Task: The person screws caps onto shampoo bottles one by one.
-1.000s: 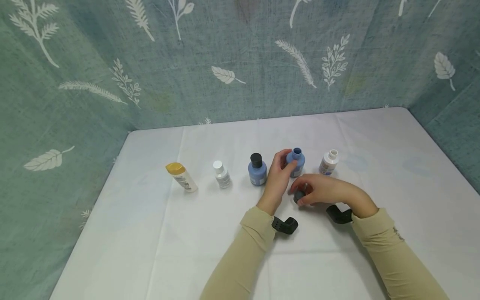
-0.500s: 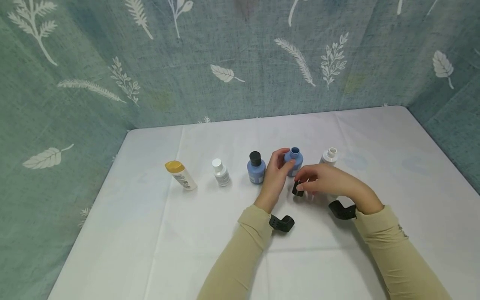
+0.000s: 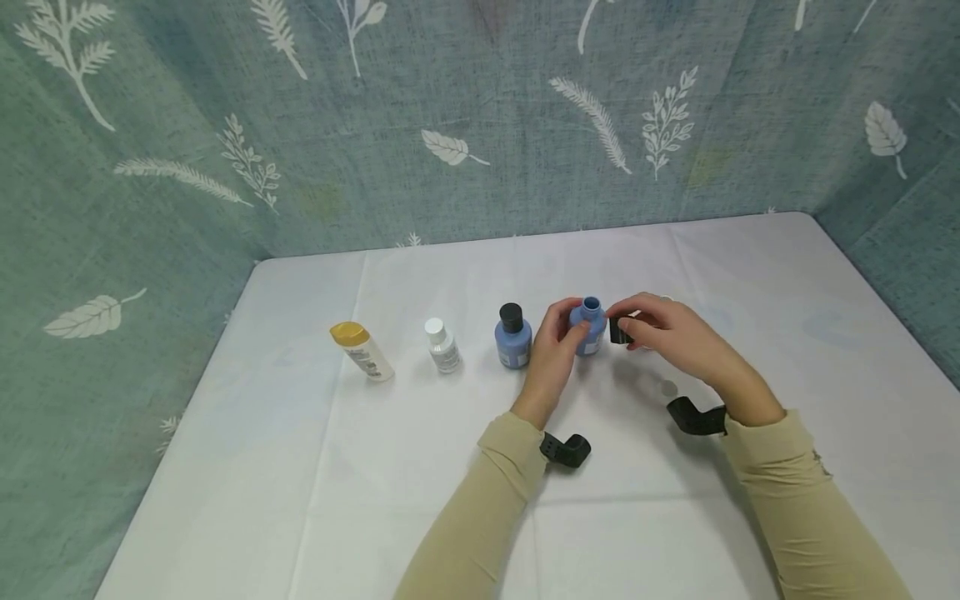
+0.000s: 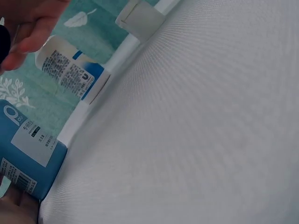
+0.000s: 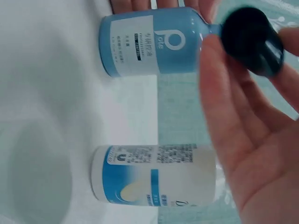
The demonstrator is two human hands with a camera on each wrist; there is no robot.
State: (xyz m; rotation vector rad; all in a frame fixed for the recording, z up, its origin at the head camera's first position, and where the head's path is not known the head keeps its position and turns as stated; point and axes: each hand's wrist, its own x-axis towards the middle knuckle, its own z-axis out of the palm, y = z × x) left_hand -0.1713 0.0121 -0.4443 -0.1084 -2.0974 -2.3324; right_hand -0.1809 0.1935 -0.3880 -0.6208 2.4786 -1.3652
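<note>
My left hand (image 3: 553,354) grips an uncapped blue bottle (image 3: 589,332), which stands upright on the table with its mouth facing up. Just right of its neck, my right hand (image 3: 682,335) pinches a black cap (image 3: 618,330) between fingers and thumb. In the right wrist view the hollow underside of the black cap (image 5: 245,35) shows, close to the neck of the blue bottle (image 5: 180,44). A white bottle (image 5: 182,175) stands beside it, mostly hidden behind my right hand in the head view. On the cloth, under the right wrist, lies a white cap (image 3: 669,388).
Left of my left hand stands a second blue bottle (image 3: 513,340) with its black cap on. Further left are a small white-capped bottle (image 3: 444,348) and a cream bottle with a yellow cap (image 3: 366,354). A white cloth covers the table (image 3: 255,467); a patterned green curtain (image 3: 480,167) hangs behind.
My right hand has lifted the black cap off the cloth and brought it up and right, beside the blue bottle's neck. The left hand keeps its grip. The white cap has come into view.
</note>
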